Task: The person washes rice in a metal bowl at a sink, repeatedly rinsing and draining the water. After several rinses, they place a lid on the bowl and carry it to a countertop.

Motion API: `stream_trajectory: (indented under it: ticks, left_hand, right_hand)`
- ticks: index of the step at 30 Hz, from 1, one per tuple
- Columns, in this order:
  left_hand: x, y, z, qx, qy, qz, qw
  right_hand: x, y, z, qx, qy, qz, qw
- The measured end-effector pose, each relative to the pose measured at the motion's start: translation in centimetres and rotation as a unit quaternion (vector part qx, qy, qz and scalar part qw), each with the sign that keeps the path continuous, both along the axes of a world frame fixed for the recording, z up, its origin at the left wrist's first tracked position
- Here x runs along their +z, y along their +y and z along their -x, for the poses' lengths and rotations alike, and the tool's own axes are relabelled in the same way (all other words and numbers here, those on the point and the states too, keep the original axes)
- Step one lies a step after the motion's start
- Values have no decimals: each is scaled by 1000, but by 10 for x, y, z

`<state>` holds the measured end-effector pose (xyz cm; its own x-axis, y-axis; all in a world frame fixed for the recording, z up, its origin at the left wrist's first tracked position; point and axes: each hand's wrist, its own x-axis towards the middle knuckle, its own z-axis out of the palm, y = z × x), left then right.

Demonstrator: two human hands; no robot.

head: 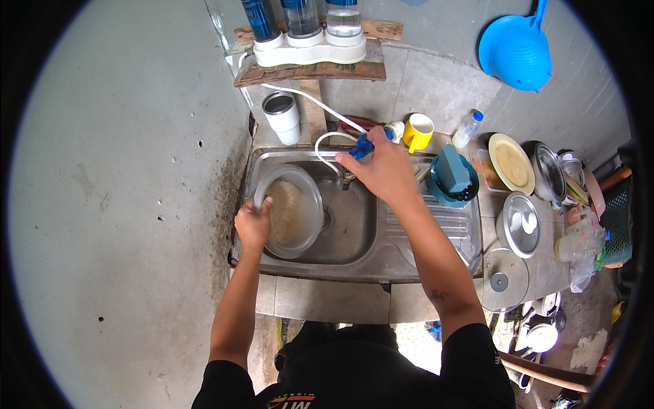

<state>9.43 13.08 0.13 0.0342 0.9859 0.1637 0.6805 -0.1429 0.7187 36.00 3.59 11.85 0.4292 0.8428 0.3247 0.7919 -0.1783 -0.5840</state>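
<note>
My left hand (254, 225) grips the left rim of a translucent plastic bowl (316, 204), tilted over the left side of the stainless steel sink (357, 225). Inside the bowl, pale rice-like grains (287, 207) lie with cloudy liquid. Above and to the right, my right hand (380, 163) is at a blue tap handle (363, 145), its index finger and thumb touching the blue part or close to it. Below the handle is the metal spout (346, 181), just right of the bowl. No stream of water can be made out.
Behind the sink stand a white tumbler (283, 120), a yellow mug (419, 134) and a plastic bottle (466, 130). A teal container (452, 179) sits on the drainboard. Lidded pots (518, 225) and a glass lid (500, 296) are at right. A water filter (311, 51) is above; a blue strainer (516, 53) hangs upper right.
</note>
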Motion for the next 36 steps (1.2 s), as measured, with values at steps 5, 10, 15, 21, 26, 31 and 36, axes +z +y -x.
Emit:
stream_trajectory:
  ticks: [5, 10, 15, 21, 26, 31, 36]
  left_hand:
    - [-9, 3, 0, -3, -6, 4, 1000]
    - [-48, 16, -3, -2, -268, 124, 955]
    - [-93, 4, -14, 40, -478, 283, 830]
    - [-141, -7, -38, 117, -500, 361, 778]
    - [-161, -8, -38, 155, -441, 377, 800]
    - [-161, 1, -20, 40, -67, 328, 942]
    - [-142, -1, -9, 5, -118, 393, 912]
  right_hand:
    - [-10, 8, -3, -28, 3, -30, 999]
    - [-9, 8, -8, -32, -9, 29, 999]
    - [-7, 8, -38, 133, -13, 44, 990]
    - [-19, -9, -52, 165, 65, -49, 983]
    - [-52, -73, -46, 89, 166, -76, 979]
    - [-113, -114, -38, 125, 250, 142, 950]
    - [-159, -81, -26, 116, 508, 166, 837]
